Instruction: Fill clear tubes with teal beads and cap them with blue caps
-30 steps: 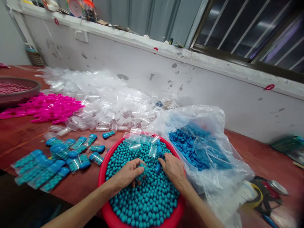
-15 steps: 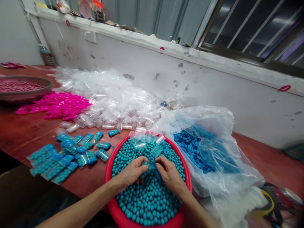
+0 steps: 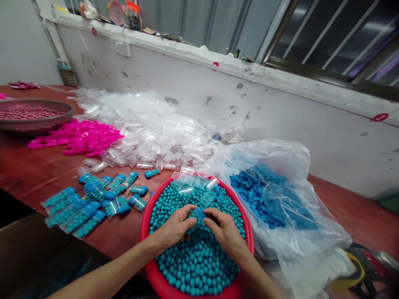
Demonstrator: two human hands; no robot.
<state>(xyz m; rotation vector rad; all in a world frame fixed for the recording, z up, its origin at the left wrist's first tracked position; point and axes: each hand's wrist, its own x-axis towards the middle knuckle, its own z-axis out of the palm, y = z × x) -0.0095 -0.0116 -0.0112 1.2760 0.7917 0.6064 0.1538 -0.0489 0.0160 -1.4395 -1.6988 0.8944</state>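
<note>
Above a red tub [image 3: 146, 226] of turquoise balls [image 3: 196, 265], my two hands meet over a small clear container. My left hand [image 3: 179, 224] is closed around the clear container [image 3: 192, 215], which has turquoise balls in it and is partly hidden by the fingers. With thumb and fingers, my right hand [image 3: 222, 226] pinches a blue cap [image 3: 200, 213] at the container's end. Whether the cap is fully seated cannot be made out. Several empty clear containers [image 3: 187, 182] lie on the balls at the tub's far side.
Filled containers with blue caps [image 3: 82, 214] lie left of the tub. Behind them spreads a heap of clear containers [image 3: 149, 128], beside bright pink pieces [image 3: 84, 137] and a bowl [image 3: 67, 114] of pink balls. At right, a plastic bag [image 3: 299, 166] holds blue caps [image 3: 255, 195].
The blue cap has come up between my hands and now sits at the container's end, turned more into view. The whole view has shifted slightly.
</note>
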